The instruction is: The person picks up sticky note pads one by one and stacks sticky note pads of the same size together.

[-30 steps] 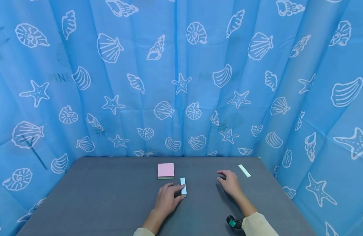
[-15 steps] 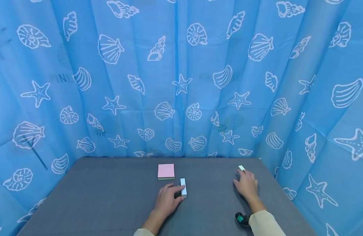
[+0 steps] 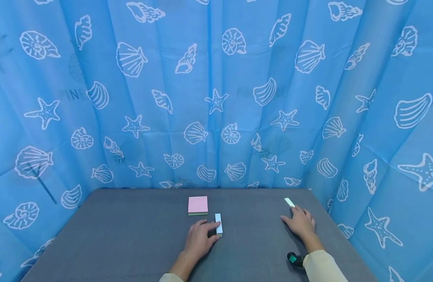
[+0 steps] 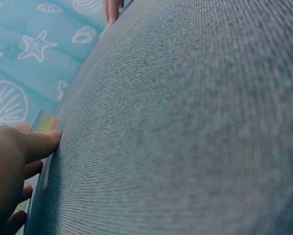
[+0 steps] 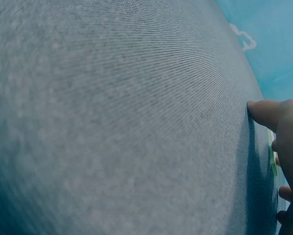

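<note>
My left hand [image 3: 198, 239] holds a narrow pad of sticky notes [image 3: 218, 224], pale blue on top. Its index finger lies on the top and its thumb is at the near end. In the left wrist view, the pad's edge [image 4: 46, 122] shows blue, yellow and pinkish layers by the thumb. My right hand [image 3: 302, 224] is at the near end of a thin pale green strip [image 3: 289, 202], hiding part of it. Its thumb [image 5: 266, 111] stands apart from the other fingers; whether the fingertips press on the strip, I cannot tell.
A square pink-topped pad of sticky notes [image 3: 197, 205], green at its lower edge, lies behind the narrow pad. Grey cloth covers the table [image 3: 125, 235]. A blue curtain with white shells [image 3: 216, 98] hangs along the back and sides. A black wrist device [image 3: 295, 259] sits by the right sleeve.
My right hand has moved rightward from the open table to the green strip, then slid slightly right and nearer, uncovering more of the strip's far end. The left hand has stayed on its pad.
</note>
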Action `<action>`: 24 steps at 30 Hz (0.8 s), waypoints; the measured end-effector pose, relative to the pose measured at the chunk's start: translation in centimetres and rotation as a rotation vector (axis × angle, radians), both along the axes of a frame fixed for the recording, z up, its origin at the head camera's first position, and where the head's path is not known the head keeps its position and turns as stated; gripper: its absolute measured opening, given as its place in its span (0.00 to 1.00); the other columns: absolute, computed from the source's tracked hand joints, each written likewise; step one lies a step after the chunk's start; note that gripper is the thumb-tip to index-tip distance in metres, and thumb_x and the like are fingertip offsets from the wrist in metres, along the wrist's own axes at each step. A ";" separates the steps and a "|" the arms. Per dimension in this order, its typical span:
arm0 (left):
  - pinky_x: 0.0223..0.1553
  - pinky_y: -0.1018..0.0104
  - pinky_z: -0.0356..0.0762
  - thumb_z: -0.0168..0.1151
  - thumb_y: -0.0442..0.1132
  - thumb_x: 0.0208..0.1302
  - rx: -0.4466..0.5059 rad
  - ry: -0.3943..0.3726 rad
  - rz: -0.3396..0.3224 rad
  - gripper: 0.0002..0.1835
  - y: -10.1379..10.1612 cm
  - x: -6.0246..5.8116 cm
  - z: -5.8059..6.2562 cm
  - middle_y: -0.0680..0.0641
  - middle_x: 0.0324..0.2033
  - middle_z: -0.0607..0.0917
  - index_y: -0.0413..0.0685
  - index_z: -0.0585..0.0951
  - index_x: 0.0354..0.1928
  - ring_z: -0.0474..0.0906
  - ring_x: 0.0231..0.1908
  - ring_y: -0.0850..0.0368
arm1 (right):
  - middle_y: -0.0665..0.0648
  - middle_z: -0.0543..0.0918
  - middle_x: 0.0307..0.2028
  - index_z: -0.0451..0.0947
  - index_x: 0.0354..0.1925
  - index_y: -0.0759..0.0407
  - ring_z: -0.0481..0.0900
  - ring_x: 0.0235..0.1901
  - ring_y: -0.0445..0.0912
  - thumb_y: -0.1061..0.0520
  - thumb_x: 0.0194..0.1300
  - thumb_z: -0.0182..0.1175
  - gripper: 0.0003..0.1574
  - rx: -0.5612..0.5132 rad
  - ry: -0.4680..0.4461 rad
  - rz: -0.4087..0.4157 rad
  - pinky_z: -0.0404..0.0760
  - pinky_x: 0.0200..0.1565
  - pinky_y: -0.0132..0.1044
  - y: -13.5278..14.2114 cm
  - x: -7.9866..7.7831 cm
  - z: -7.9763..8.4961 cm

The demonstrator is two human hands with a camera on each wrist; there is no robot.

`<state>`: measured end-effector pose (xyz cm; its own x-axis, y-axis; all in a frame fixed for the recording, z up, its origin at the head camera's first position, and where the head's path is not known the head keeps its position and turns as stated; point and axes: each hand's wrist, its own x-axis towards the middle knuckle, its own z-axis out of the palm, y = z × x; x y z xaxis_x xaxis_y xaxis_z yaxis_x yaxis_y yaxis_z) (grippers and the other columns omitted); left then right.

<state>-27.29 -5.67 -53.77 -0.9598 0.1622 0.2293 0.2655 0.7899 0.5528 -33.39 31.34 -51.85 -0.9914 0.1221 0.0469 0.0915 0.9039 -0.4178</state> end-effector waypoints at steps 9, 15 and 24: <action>0.57 0.39 0.66 0.74 0.47 0.54 0.003 0.009 -0.001 0.25 0.1 0.0 -0.1 0.55 0.50 0.85 0.67 0.82 0.56 0.72 0.60 0.47 | 0.75 0.60 0.67 0.61 0.67 0.73 0.51 0.64 0.73 0.45 0.66 0.59 0.44 0.010 -0.014 0.014 0.47 0.60 0.70 0.1 0.2 0.1; 0.57 0.39 0.67 0.74 0.47 0.54 0.007 0.005 0.002 0.25 0.1 -0.1 -0.1 0.55 0.50 0.85 0.67 0.83 0.56 0.72 0.60 0.47 | 0.73 0.63 0.66 0.65 0.66 0.72 0.54 0.63 0.73 0.46 0.66 0.59 0.41 0.036 0.023 0.067 0.52 0.58 0.71 -0.4 0.7 0.0; 0.56 0.39 0.67 0.74 0.47 0.54 0.000 0.012 0.007 0.25 0.1 0.0 -0.1 0.56 0.50 0.85 0.67 0.82 0.56 0.72 0.59 0.46 | 0.72 0.68 0.63 0.69 0.63 0.70 0.60 0.61 0.71 0.49 0.64 0.62 0.37 0.057 0.077 0.116 0.56 0.57 0.70 -2.1 1.7 -0.3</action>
<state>-27.32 -5.61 -53.91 -0.9581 0.1559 0.2403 0.2667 0.7916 0.5498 -31.64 29.29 -52.11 -0.9919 0.0018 0.1271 -0.0454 0.9288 -0.3677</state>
